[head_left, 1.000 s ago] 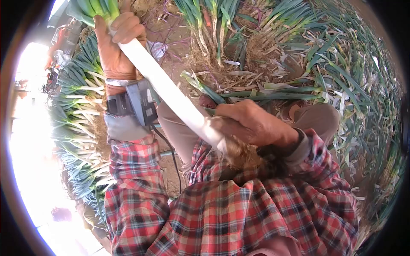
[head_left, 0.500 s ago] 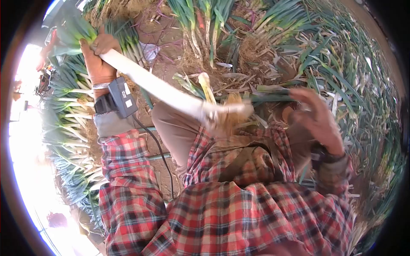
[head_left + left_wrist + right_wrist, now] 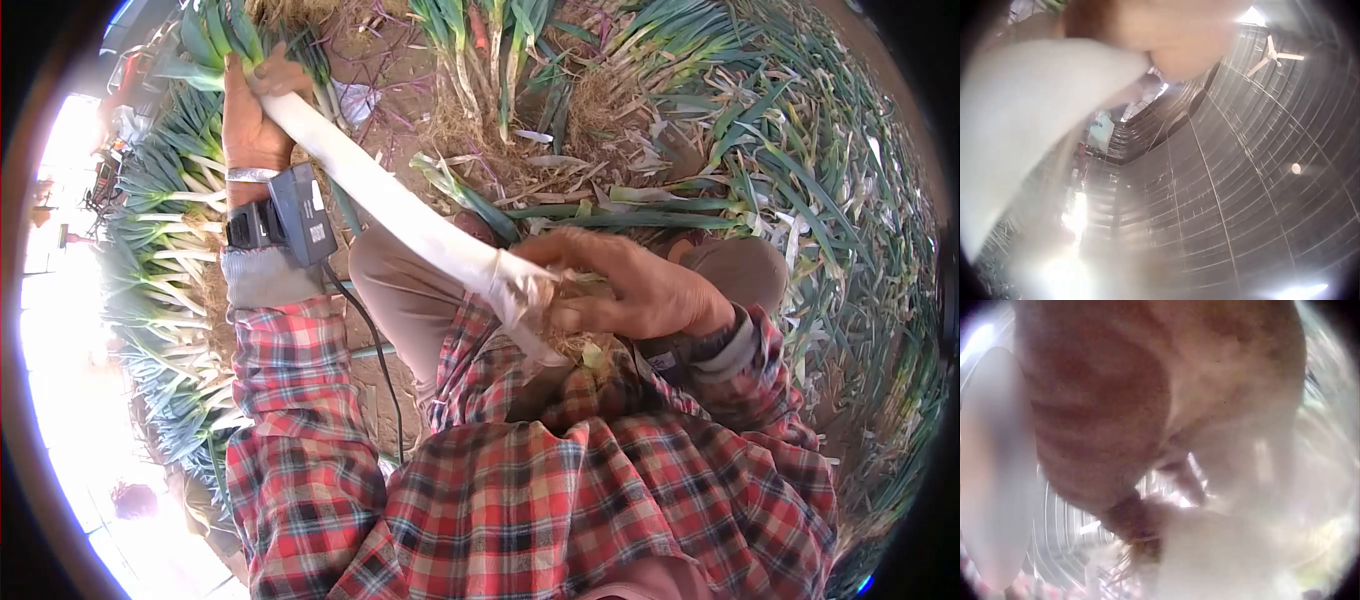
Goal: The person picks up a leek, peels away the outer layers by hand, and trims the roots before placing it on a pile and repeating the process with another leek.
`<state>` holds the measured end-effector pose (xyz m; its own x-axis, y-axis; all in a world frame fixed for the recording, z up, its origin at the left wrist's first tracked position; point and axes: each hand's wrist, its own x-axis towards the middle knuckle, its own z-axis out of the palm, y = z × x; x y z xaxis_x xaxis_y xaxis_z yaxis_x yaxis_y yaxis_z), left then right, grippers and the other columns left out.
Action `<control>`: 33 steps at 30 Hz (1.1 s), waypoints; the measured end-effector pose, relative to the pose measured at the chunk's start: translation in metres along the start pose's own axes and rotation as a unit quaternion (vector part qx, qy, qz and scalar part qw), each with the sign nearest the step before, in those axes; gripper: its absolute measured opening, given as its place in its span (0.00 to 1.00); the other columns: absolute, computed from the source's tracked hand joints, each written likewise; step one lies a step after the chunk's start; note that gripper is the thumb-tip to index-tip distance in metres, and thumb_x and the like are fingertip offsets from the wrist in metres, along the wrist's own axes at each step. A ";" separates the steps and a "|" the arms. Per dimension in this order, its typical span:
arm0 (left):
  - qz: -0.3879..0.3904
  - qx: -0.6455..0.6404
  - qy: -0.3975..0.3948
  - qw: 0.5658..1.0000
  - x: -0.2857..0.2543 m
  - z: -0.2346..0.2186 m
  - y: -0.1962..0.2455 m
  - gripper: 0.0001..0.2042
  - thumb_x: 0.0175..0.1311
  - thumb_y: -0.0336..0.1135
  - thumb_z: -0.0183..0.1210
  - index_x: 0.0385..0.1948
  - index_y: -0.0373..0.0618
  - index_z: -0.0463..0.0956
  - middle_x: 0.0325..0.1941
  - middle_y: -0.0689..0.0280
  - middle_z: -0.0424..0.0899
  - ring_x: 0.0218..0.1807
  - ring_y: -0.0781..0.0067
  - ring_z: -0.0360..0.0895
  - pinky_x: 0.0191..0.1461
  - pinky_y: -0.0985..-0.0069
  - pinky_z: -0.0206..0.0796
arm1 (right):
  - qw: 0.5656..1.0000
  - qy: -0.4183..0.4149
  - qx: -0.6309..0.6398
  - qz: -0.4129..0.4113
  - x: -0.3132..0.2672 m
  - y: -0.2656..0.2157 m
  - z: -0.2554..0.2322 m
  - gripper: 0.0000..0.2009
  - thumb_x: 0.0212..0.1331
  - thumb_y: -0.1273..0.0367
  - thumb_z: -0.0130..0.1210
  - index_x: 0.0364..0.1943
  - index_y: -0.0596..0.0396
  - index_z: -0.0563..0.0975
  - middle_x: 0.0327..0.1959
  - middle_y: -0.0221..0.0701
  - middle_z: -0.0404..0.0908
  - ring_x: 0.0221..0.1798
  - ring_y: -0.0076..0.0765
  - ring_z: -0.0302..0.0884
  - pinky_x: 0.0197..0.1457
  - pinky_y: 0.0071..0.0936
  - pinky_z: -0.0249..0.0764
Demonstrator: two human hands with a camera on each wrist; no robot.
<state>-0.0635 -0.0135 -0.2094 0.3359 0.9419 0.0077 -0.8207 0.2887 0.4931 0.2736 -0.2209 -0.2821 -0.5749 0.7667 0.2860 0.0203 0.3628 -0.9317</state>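
A long leek (image 3: 390,205) with a white stalk runs diagonally from the upper left down to my lap. My left hand (image 3: 255,110) grips it near the green leaves at the top. My right hand (image 3: 620,285) grips the root end, where a loose white skin (image 3: 520,290) and tan roots (image 3: 585,350) show. In the left wrist view the white stalk (image 3: 1029,125) fills the left side, blurred. The right wrist view shows my palm close up over the pale root end (image 3: 1210,550).
Rows of trimmed leeks (image 3: 170,230) lie piled at the left. Loose green leaves and dry trimmings (image 3: 800,170) cover the ground ahead and to the right. Several untrimmed leeks (image 3: 490,50) lie at the top. My knees (image 3: 400,280) sit under the stalk.
My right hand, which had swung out to the right away from the leek, has come back and holds the root end again. The left hand kept its grip.
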 end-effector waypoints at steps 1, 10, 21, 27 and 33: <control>0.041 0.058 0.063 0.995 0.002 -0.004 0.003 0.22 0.73 0.51 0.47 0.44 0.34 0.62 0.22 0.71 0.60 0.22 0.77 0.60 0.26 0.76 0.60 | 0.974 0.065 -0.211 -0.047 0.001 -0.002 -0.003 0.22 0.61 0.59 0.60 0.52 0.62 0.74 0.48 0.42 0.77 0.52 0.38 0.74 0.53 0.35 0.70; 0.284 0.181 0.254 0.907 -0.005 0.000 -0.031 0.20 0.73 0.51 0.47 0.24 0.47 0.63 0.17 0.72 0.59 0.20 0.77 0.56 0.25 0.76 0.57 | 0.925 0.317 -0.012 0.212 -0.002 0.033 0.021 0.15 0.60 0.71 0.61 0.45 0.67 0.72 0.39 0.40 0.78 0.33 0.28 0.77 0.35 0.27 0.75; 0.292 0.198 0.191 0.916 -0.023 -0.016 0.003 0.18 0.72 0.49 0.51 0.26 0.48 0.62 0.21 0.71 0.61 0.20 0.78 0.57 0.22 0.78 0.56 | 0.937 0.069 0.055 0.337 0.007 0.021 0.025 0.15 0.69 0.61 0.50 0.39 0.63 0.75 0.24 0.37 0.80 0.23 0.37 0.78 0.26 0.31 0.67; 0.106 0.092 0.211 0.967 -0.014 -0.038 -0.004 0.15 0.70 0.46 0.54 0.33 0.48 0.60 0.21 0.72 0.62 0.19 0.81 0.60 0.21 0.79 0.60 | 0.990 -0.002 -0.103 0.093 -0.022 -0.038 0.001 0.11 0.64 0.67 0.54 0.36 0.65 0.76 0.31 0.48 0.78 0.34 0.61 0.74 0.37 0.47 0.70; 0.100 0.155 0.276 0.943 0.019 -0.044 -0.037 0.14 0.70 0.44 0.55 0.36 0.48 0.61 0.21 0.68 0.66 0.17 0.77 0.63 0.19 0.76 0.62 | 0.951 0.007 -0.264 0.158 -0.055 -0.048 0.000 0.11 0.62 0.66 0.56 0.30 0.61 0.74 0.25 0.45 0.73 0.28 0.57 0.72 0.32 0.47 0.68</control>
<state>-0.0472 0.0009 -0.2653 -0.1737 0.9429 -0.2842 -0.6395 0.1115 0.7606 0.3041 -0.2807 -0.2537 -0.4609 0.8873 0.0176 0.6008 0.3265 -0.7296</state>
